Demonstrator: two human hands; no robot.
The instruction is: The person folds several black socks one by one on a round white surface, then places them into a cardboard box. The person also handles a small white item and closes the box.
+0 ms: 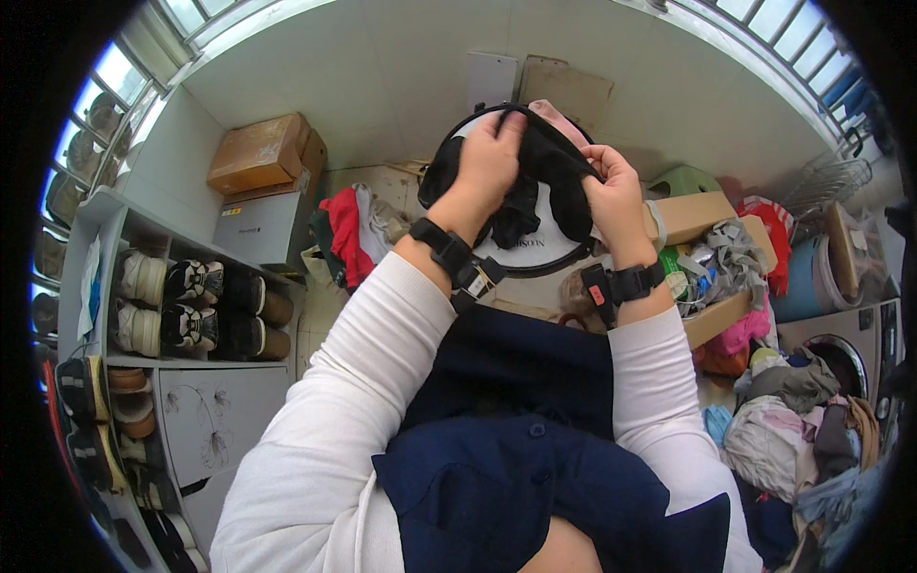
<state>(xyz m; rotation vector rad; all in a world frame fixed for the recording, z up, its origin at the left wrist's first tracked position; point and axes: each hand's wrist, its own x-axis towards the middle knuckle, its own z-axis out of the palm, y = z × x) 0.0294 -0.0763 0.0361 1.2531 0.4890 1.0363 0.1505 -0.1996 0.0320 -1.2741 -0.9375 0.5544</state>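
Observation:
Both hands hold a black cloth garment (548, 150) stretched between them. My left hand (491, 161) pinches its upper left part between thumb and fingers. At the garment's right edge, my right hand (613, 193) grips the fabric with thumb and fingertips. Beneath it is a round white surface with a black rim (560, 215), bearing writing; its support is hidden. More black fabric (440, 170) lies over its left side, and a pink cloth (557, 122) shows at its back edge. Black straps with small devices are around both wrists.
A grey shoe rack (215, 364) with several shoes stands at left, near stacked boxes (258, 154). Red clothing (347, 236) lies on the floor behind my left forearm. At right are an open cardboard box (713, 322), a blue bin (797, 276), a washing machine (870, 336) and heaped clothes (770, 444).

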